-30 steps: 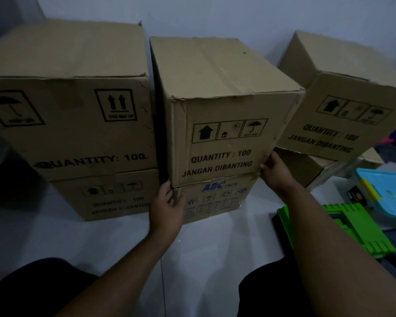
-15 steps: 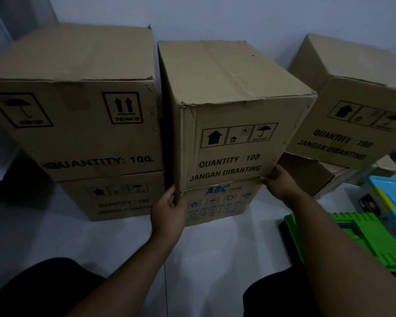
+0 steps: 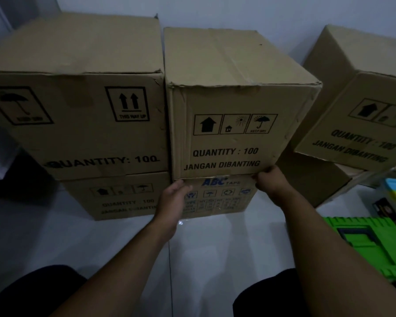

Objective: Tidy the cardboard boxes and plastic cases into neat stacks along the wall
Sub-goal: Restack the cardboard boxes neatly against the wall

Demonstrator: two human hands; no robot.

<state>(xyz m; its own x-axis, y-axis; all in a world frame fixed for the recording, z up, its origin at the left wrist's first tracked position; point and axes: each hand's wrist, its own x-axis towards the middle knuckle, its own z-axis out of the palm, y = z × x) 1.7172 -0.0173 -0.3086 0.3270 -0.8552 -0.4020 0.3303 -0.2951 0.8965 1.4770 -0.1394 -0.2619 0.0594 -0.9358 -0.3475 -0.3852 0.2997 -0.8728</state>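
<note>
As the right hand [image 3: 270, 183] clamped its fingers on the middle box [image 3: 233, 143], the left hand [image 3: 172, 203] touched its corner (grip unclear).

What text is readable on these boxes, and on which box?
"THIS WAY UP", "QUANTITY: 100": upper left box; its umbrella caption is blurred.
"QUANTITY : 100", "JANGAN DIBANTING", "KEEP DRY": upper middle box.
"ABC TAPE": lower middle box; its table is too small.
"QUANTITY : 100": lower left box; line below blurred.
"QUANTITY : 100", "JANGAN DIBANTING": right box, blurry.
</note>
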